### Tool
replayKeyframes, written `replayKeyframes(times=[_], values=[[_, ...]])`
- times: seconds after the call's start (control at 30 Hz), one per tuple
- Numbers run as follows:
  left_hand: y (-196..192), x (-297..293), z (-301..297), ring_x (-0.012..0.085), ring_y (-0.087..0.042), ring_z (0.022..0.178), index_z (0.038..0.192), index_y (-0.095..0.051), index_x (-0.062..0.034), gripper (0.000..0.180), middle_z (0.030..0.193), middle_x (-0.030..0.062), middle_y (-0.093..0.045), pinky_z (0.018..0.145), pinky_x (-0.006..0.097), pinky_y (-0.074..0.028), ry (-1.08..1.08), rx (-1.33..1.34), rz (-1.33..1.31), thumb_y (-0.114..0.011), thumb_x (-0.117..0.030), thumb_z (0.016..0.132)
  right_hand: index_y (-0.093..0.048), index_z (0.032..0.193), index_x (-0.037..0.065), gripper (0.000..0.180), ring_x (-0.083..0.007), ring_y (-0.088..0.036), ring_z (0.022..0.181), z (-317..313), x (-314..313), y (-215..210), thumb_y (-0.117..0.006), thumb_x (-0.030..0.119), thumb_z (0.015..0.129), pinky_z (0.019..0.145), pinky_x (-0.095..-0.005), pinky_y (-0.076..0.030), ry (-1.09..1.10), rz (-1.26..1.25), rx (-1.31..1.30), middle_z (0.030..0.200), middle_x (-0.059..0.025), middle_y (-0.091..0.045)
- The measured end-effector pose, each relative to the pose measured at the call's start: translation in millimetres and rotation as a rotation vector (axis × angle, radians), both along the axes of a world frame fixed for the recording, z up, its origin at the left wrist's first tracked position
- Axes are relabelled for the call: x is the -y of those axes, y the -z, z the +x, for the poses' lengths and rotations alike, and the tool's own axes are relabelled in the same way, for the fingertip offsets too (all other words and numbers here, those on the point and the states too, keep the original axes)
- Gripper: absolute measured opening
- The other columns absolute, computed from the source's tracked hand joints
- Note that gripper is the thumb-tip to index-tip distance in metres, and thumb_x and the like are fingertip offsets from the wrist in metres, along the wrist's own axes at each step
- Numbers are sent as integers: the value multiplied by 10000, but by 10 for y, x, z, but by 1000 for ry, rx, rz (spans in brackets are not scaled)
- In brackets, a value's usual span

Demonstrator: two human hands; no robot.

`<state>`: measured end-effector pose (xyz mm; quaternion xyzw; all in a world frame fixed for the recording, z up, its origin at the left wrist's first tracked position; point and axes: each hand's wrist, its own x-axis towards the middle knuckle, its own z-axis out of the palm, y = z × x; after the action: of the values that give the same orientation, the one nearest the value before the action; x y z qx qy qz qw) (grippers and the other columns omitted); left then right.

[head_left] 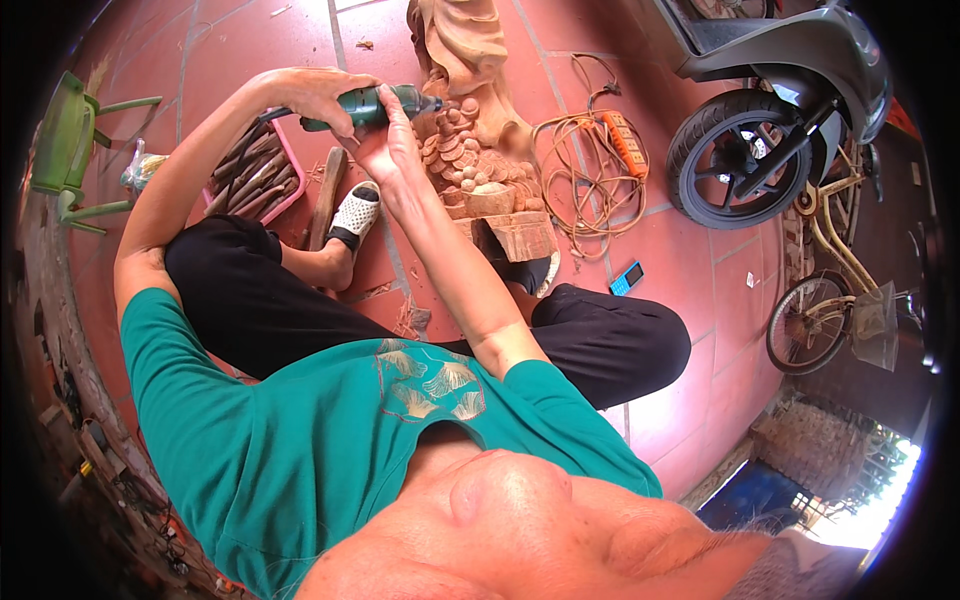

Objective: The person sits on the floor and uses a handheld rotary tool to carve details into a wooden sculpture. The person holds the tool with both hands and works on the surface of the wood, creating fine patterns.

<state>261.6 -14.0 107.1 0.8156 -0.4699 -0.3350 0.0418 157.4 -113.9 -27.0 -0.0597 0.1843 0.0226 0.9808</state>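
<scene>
Both my hands are wrapped around a green die grinder [366, 108] held nearly level. My left hand [312, 97] grips its rear part, where a dark cord leads away. Toward the front, my right hand [385, 145] closes around the body from below, fingers up along it. The grinder's dark tip points right at a brown wood carving [470, 150] with draped folds and heaped coin-like discs. Whether the tip touches the wood, I cannot tell. The carving's square base [520, 238] lies between my feet.
A pink basket of wooden-handled tools [258, 175] and a wooden stick [326, 195] are at left, near a green chair [65, 140]. On the right lie an orange power strip [625, 145], its coiled cord [580, 185], a blue phone [627, 278], and a motorbike wheel [740, 158].
</scene>
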Motion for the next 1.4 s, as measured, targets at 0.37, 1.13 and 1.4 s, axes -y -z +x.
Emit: replayKeyframes(times=[0.37, 1.13, 1.4], values=[[-6, 18, -27, 325, -672, 705, 1486, -394, -134, 945, 802, 197, -669, 657, 422, -533, -32, 16, -2, -779, -400, 666, -590, 1209, 170, 352, -261, -649, 1067, 19, 47, -15, -725, 297, 910, 926, -539, -538, 9, -31, 8, 1171, -43, -663], [-25, -8, -23, 321, -654, 757, 1429, -432, -66, 892, 873, 196, -648, 661, 419, -522, -5, 0, -21, -752, -374, 655, -581, 1220, 165, 376, -248, -648, 1076, 2, -3, -21, -722, 322, 910, 943, -539, -531, 3, -34, 1, 1180, -38, -661], [1, 26, -27, 283, -667, 705, 1485, -399, -127, 918, 823, 176, -671, 638, 395, -534, -36, 8, 1, -761, -348, 672, -576, 1219, 165, 371, -246, -656, 1066, 8, 43, -58, -718, 316, 912, 896, -494, -555, 11, -69, -6, 1184, -46, -659]])
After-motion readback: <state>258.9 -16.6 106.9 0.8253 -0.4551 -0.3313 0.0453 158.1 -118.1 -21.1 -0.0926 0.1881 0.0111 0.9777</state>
